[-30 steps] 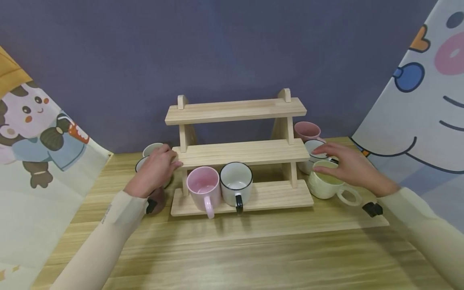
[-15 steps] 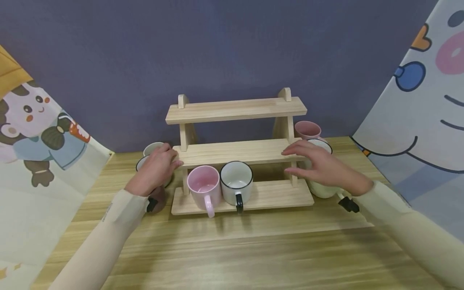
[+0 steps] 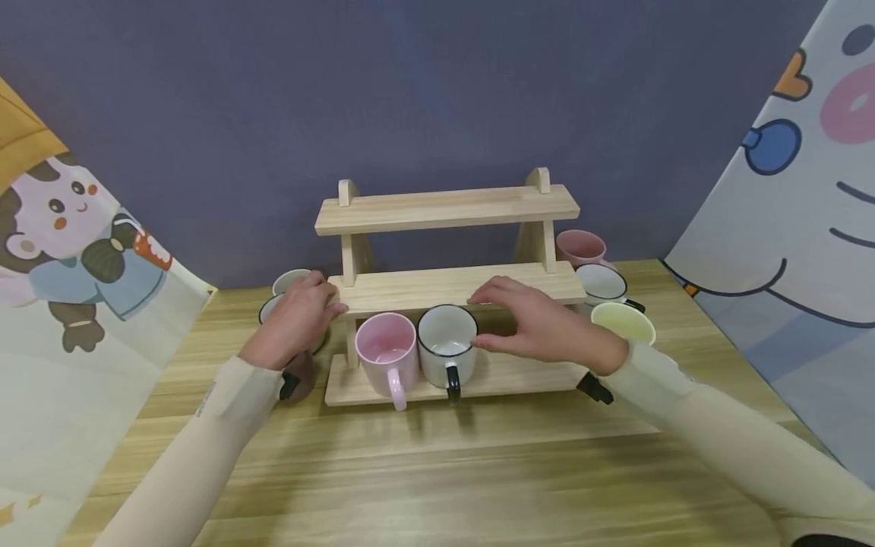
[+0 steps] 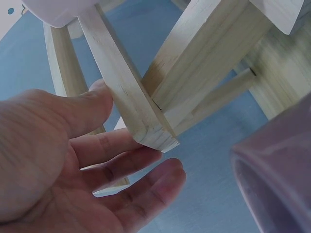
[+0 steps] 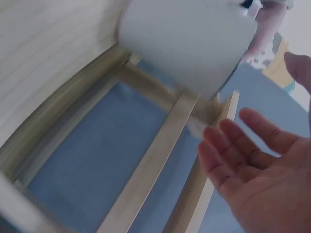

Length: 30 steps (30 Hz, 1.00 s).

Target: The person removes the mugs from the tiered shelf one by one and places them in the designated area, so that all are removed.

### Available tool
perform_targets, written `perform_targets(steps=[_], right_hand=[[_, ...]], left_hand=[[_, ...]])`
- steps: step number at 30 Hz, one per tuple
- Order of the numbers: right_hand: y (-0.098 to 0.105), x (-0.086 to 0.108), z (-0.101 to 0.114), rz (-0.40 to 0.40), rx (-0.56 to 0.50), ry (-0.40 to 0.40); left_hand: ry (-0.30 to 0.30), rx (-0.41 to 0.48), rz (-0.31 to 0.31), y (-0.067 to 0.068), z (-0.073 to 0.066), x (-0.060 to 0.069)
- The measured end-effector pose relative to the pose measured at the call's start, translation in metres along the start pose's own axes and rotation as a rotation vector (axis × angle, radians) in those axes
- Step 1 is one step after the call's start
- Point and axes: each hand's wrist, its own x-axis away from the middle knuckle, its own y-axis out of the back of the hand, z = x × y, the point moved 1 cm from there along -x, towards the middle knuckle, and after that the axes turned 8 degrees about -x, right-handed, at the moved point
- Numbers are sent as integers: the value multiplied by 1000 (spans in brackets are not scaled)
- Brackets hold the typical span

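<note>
My left hand (image 3: 294,319) holds the left end of the middle board of a three-tier wooden shelf (image 3: 437,285). In the left wrist view, its thumb lies on one side of that board (image 4: 121,82) and the fingers on the other. On the bottom tier stand a pink mug (image 3: 374,366) and, to its right, a white mug with black rim and handle (image 3: 433,366). Both handles face forward. My right hand (image 3: 543,323), thumb and fingers apart, is just right of the white mug. The right wrist view shows a gap between fingers and white mug (image 5: 189,43).
Right of the shelf stand a darker pink mug (image 3: 579,241), another black-rimmed white mug (image 3: 601,282) and a pale yellow cup (image 3: 623,319). Several cups, partly hidden by my left hand, stand on the left, including a black-rimmed one (image 3: 269,308). A dark backdrop (image 3: 437,99) hangs behind.
My right hand has moved left from above the pale yellow cup, across the shelf's right end, to beside the white mug. My left hand stays on the shelf.
</note>
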Motion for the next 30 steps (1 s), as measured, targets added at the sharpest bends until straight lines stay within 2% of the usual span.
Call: perform_targets(steps=[7, 14, 24, 30], right_hand=[[-21, -25, 14, 38, 78, -64], [-28, -38, 17, 60, 111, -119], [-32, -42, 19, 33, 134, -41], [-31, -36, 19, 4, 134, 19]], left_hand=[[5, -8, -1, 0, 1, 0], [4, -7, 0, 1, 0, 0], [12, -16, 4, 2, -1, 1], [2, -18, 2, 1, -1, 2]])
